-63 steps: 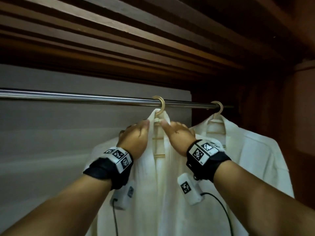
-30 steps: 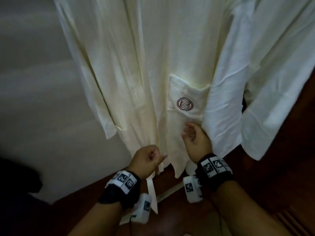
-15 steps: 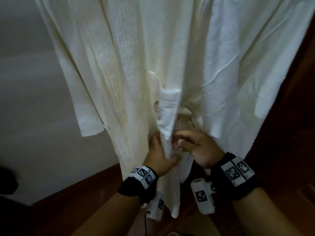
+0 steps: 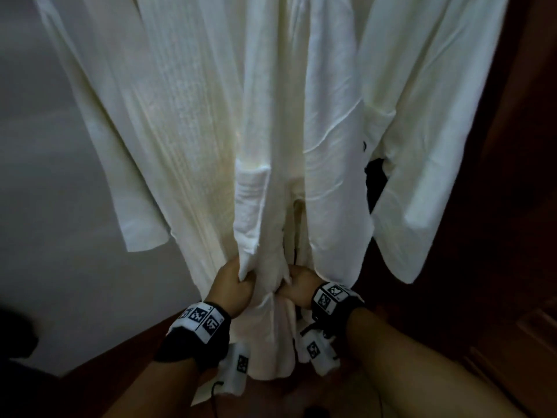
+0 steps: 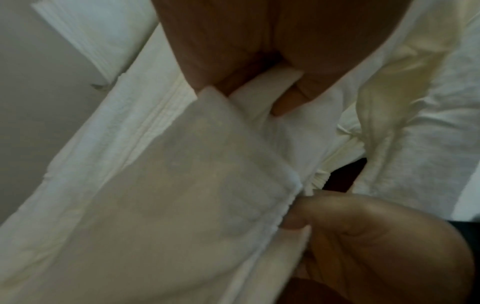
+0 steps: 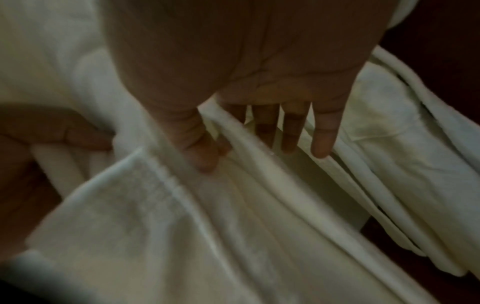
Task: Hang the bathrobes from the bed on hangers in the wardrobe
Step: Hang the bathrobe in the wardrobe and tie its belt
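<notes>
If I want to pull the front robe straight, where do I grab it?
Probably low down on the front bathrobe, at its two front edges, reaching from below. It hangs freely, so the edges gather easily there, where the left hand and right hand hold them.

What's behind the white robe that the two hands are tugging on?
Behind the near bathrobe, to its right, hangs a second bathrobe, then the dark wardrobe wall. Left of it is a pale back panel. Anything directly behind the cloth is covered.

grey wall [image 4: 45, 152] beside dark wooden floor [image 4: 99, 378]
</notes>
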`<state>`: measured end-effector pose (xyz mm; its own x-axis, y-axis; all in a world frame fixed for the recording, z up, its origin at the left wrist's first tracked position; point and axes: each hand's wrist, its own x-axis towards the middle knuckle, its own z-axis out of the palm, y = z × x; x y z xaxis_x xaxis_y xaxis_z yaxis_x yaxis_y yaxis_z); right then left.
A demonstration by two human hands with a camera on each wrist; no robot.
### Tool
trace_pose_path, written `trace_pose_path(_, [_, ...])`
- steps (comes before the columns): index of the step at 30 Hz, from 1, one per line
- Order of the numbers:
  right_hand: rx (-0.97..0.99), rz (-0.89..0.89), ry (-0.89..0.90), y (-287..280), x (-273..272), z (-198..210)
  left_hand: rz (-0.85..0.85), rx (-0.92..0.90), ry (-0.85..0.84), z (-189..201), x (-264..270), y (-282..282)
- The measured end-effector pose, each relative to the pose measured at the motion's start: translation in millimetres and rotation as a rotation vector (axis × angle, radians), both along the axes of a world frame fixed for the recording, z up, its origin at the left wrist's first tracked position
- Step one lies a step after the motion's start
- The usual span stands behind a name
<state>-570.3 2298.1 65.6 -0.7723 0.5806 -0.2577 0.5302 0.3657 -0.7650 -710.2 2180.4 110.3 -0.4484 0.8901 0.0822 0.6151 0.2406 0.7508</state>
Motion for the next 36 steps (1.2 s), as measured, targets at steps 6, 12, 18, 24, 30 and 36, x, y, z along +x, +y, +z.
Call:
trace_pose_path(6, [0.101,-0.071,0.129,-25,21,48,0.016,-0.057,0.034,2,-12,5])
trace_pose_path(12, [-0.364,0.115,0.497,-68,24,134,-0.217,-0.313,0.256,20,-28,18])
trace_pose_path(18, [-0.295,0.047,0.447,-76,11,122,-0.419,-0.804,0.414,4,-120,5])
trace_pose_path(24, [-0.385,-0.046,0.348,-85,-19,103,0.131,-0.274,0.228,39,-199,26])
trace_pose_path(30, [-0.245,-0.275,0.446,-87,-59,88,0.107,-0.045,0.028,75,-210,71])
trace_pose_path(36, [-0.132,-0.416,0.478,-87,-72,86,-0.007,-0.063,0.355,74,-187,69])
